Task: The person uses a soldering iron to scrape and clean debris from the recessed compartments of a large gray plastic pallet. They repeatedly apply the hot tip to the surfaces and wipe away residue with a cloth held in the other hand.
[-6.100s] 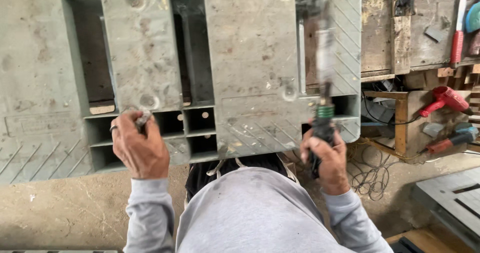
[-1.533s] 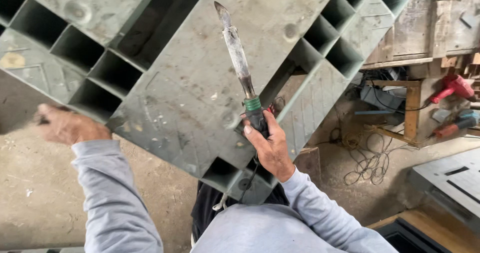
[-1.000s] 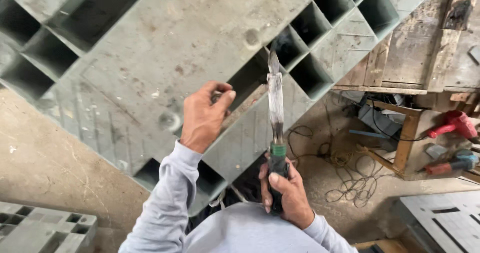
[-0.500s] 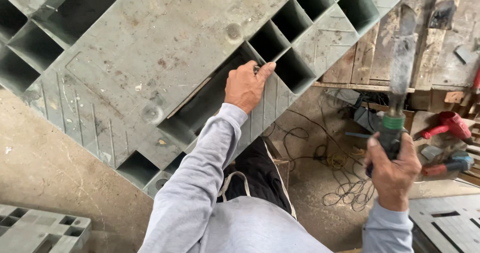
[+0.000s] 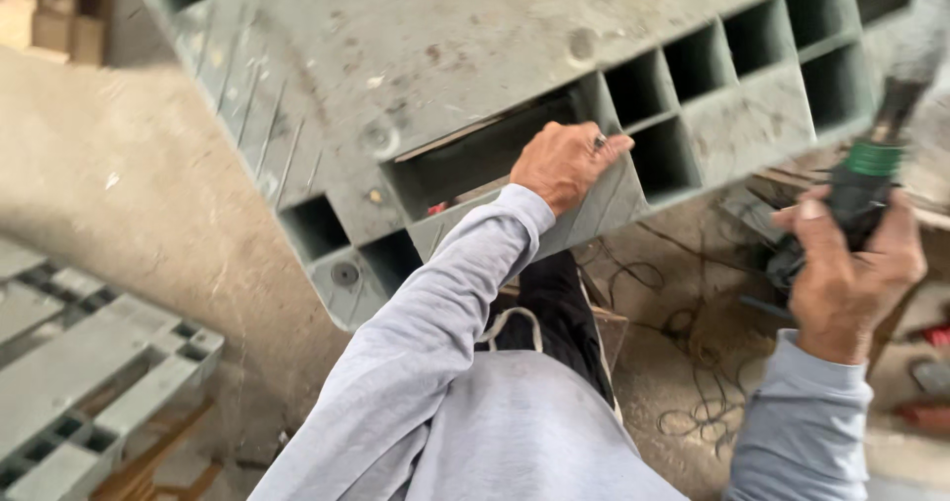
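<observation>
grey-green ribbed pallet (image 5: 475,56), black tool w/ green band (image 5: 871,160), grey sleeves (image 5: 445,313)

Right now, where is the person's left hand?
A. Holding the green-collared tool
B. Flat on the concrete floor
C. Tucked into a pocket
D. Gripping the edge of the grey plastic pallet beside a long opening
D: the left hand curls over the grey plastic pallet at the edge of a long opening, while the right hand holds the green-collared tool.

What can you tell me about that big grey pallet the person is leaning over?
The grey pallet looks like moulded plastic, dusty and scuffed, with ribbed strips, round bosses and rows of square open cells along its edge. It fills the upper part of the view, lying skewed to the camera. The left hand grips the rim of a long slot near its edge; the right hand holds a blurred, green-collared tool beside it.
</observation>
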